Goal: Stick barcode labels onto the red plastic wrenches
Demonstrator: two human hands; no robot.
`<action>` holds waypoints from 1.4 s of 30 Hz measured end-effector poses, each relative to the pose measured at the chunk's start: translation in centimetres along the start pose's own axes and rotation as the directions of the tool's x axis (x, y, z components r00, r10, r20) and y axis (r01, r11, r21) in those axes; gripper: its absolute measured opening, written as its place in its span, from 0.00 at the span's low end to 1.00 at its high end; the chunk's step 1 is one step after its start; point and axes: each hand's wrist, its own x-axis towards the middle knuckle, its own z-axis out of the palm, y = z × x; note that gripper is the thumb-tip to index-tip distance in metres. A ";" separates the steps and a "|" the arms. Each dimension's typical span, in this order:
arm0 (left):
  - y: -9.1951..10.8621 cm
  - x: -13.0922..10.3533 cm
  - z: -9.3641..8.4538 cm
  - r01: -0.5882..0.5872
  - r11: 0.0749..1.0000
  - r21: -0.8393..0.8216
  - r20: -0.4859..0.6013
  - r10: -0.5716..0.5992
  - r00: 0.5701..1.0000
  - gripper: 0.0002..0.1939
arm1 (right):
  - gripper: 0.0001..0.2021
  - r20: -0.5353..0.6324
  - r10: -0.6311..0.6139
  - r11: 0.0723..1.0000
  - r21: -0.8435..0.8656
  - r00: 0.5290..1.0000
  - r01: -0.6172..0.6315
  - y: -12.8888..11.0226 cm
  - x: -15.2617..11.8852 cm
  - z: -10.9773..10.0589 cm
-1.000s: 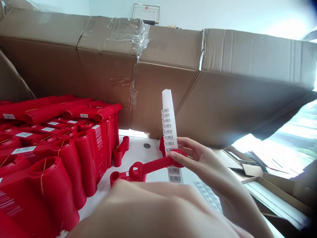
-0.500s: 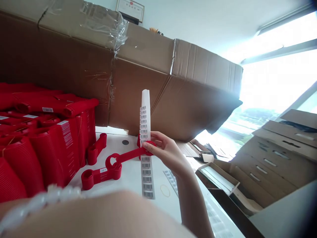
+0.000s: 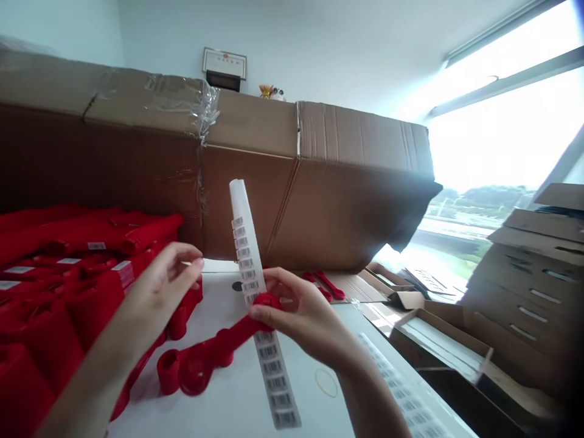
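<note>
My right hand (image 3: 296, 310) pinches a red double-ended scoop (image 3: 232, 337) at its far end. The same hand also holds a long white strip of barcode labels (image 3: 276, 380), which runs up and down behind the scoop. Bent, with a gap between thumb and forefinger, my left hand (image 3: 168, 280) hovers near the red stacks with nothing visible in it. Below the held scoop, a short red bundle (image 3: 168, 371) lies on the white table (image 3: 228, 413), partly hidden. Nested stacks of red scoops (image 3: 91, 304), some with white labels, fill the left side.
A large taped cardboard box (image 3: 246, 194) spans the back. Two loose red scoops (image 3: 331, 286) lie behind my right hand. More label sheets (image 3: 401, 389) and a rubber band (image 3: 326, 383) lie on the table. Open cartons (image 3: 442, 340) and stacked cardboard (image 3: 533, 292) stand right.
The blurred arm with a beaded bracelet has left the foreground, and my left hand now shows at left. The strip has tilted, and the held scoop's near end has swung lower. The view has shifted.
</note>
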 end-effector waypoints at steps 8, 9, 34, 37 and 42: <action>-1.6 0.2 1.3 -0.041 0.982 -0.185 -0.003 0.041 0.999 0.18 | 0.14 -0.022 -0.031 0.969 -0.244 0.999 0.025 -0.2 -0.3 2.9; -1.7 0.3 1.2 -0.035 0.982 -0.183 -0.035 0.029 0.999 0.18 | 0.14 -0.025 -0.043 0.964 -0.264 0.999 0.035 -0.1 -0.3 3.1; -2.3 1.7 0.7 0.063 0.873 -0.484 -0.043 -0.096 0.994 0.07 | 0.08 -0.058 0.024 0.907 -0.418 0.998 -0.047 0.6 0.3 3.3; -2.5 1.8 0.7 0.105 0.837 -0.537 0.039 -0.100 0.994 0.05 | 0.08 -0.093 0.021 0.923 -0.382 0.995 -0.055 1.2 0.9 2.9; -1.8 1.2 0.6 0.162 0.846 -0.508 0.070 -0.147 0.987 0.05 | 0.06 -0.143 0.020 0.940 -0.336 0.990 -0.067 2.4 1.6 1.8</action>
